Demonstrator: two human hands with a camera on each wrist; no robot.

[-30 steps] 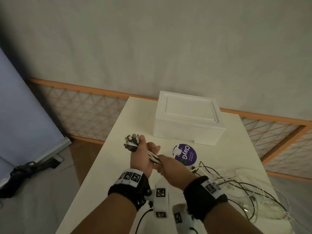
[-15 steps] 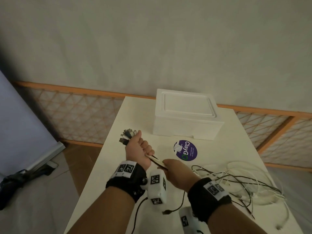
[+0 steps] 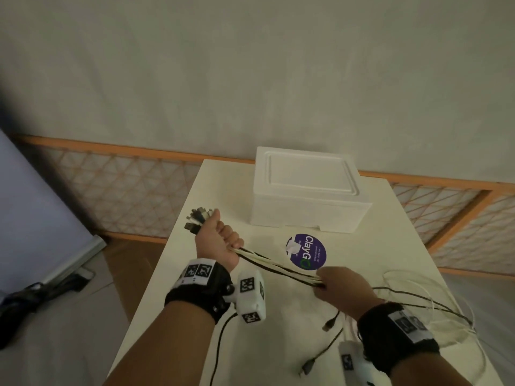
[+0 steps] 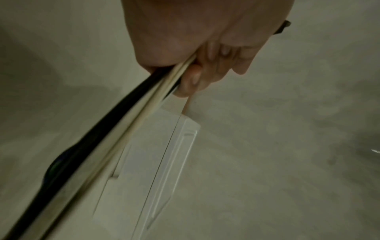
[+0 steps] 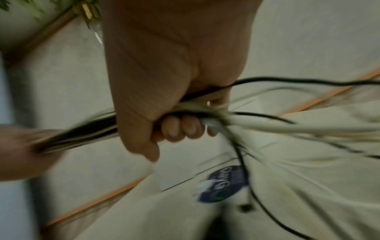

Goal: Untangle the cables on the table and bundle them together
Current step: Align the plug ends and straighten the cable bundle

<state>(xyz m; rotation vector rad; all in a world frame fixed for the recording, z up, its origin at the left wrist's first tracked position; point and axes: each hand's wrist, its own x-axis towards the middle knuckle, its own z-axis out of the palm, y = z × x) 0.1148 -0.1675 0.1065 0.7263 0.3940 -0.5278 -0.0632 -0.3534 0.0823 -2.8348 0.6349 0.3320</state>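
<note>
- White table (image 3: 178, 274) stands by a pale wall with an orange rail along the bottom, and we lean over this table.
- We use the white foam box (image 3: 306, 196) at the far end of the table as our marker.
- Our left hand (image 3: 216, 240) is up in the air, in front of the box and off to its left side. Its fingers are curled tight around the cables (image 3: 278, 267), which are black and white.
- The plug ends (image 3: 198, 218) stick out of the top of that fist in a bunch.
- The cables run in one straight line from the left hand to our right hand (image 3: 341, 288), which is closer to us than the box. The right hand's fingers (image 5: 180, 125) wrap around the same cables too.
- Past the right hand, the cables spread out into loose loops (image 3: 434, 307) on the table, nearer to us than the box and out to its right.
- A round purple sticker (image 3: 306, 250) lies flat on the table just in front of the box, and the tight cables pass above its near edge.
</note>
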